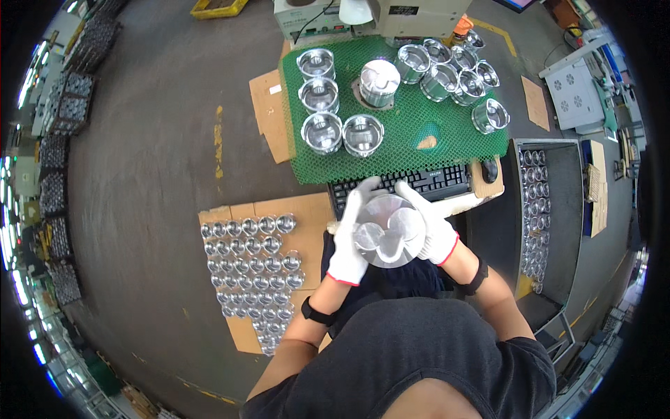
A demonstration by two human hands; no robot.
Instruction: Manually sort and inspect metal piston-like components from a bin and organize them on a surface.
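Between my gloved hands, in front of the keyboard's near edge, is a shiny metal piston with its crown toward me. My left hand presses its left side, fingers pointing away from me. On the other side my right hand grips it, fingers along the far edge. Both gloves are white with red cuffs. Past the black keyboard, a green mesh mat bears more pistons. One piston stands crown up on a small round base; a near piston shows its hollow side.
On the floor at left, a cardboard sheet carries rows of pistons. A grey bin at right holds another column of them. Beside the keyboard lies a black mouse. A beige machine stands behind the mat.
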